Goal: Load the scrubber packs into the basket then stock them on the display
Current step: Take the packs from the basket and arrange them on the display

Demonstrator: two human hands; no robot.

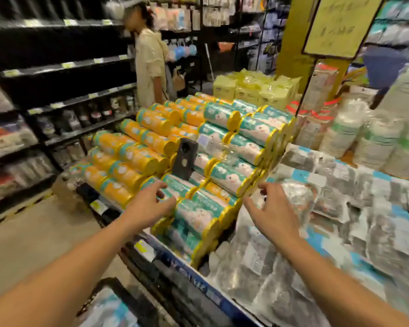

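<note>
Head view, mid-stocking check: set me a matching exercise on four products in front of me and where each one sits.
Things:
1. orange rolls
2. teal rolls
3. scrubber packs
4. yellow packs

Places:
A. farthest back, behind all the rolls
B. lying flat to the right of the rolls, under the right hand
C. middle, under the left hand
D. farthest left

Pairs: 1-D, 2-C, 3-B, 4-A.
</note>
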